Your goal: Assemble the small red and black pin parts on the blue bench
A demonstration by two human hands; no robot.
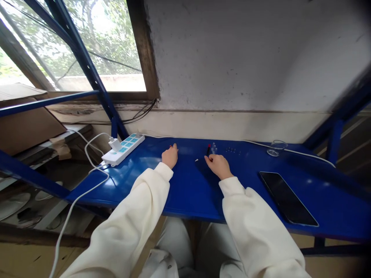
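My left hand (169, 156) is over the blue table, fingers curled together, with a speck of red at its fingertips. What it holds is too small to name. My right hand (219, 166) is closed in a pinch, back of the hand up, and its fingertips hide whatever is between them. Just beyond it is a slim dark tube with a red top (208, 149); whether the fingers touch it I cannot tell. Small clear pieces (213, 148) cluster beside that tube. A tiny white piece (196, 160) lies on the table left of my right hand.
Several tiny clear bits (232, 150) lie farther right. A round clear container (273, 152) and a black phone-like slab (288, 199) are on the right of the blue tabletop (191, 193). A white power strip (124, 150) with cords sits left, near blue frame posts (101, 87).
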